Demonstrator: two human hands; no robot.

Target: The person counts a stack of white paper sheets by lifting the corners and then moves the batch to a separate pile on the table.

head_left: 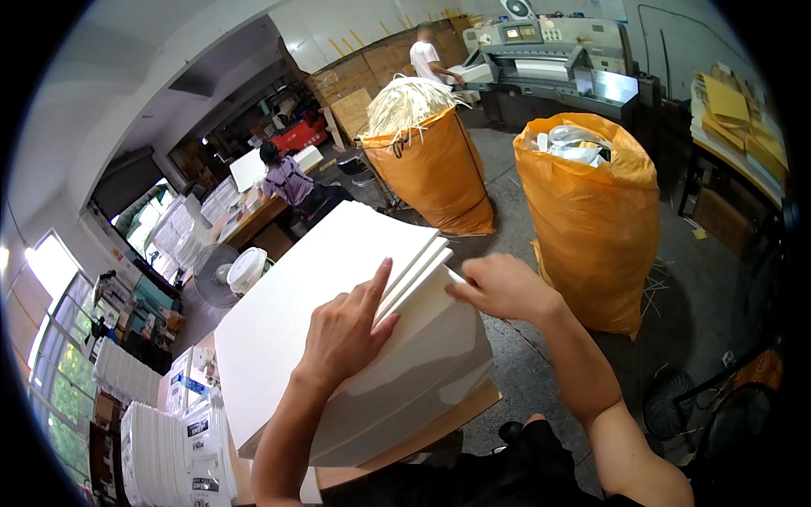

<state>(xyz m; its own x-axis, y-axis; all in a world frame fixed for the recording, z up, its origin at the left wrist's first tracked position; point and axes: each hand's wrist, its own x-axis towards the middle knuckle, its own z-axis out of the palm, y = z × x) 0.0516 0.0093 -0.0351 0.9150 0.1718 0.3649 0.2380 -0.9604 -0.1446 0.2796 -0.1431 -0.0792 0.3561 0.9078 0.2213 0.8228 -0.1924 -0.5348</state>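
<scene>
A tall stack of large white paper sheets stands in front of me, its top layers fanned into several steps at the right corner. My left hand lies on the top near that stepped edge, index finger stretched out and thumb apart. At the right corner, my right hand is closed with thumb and finger pinching the edge of some sheets. How many sheets it pinches is hidden. Beneath the stack, a brown board sticks out at the near right.
Two orange sacks stand beyond the stack, one with paper strips, one with scraps. Wrapped bundles sit at the lower left. A floor fan is left; a large cutting machine and two people are farther back.
</scene>
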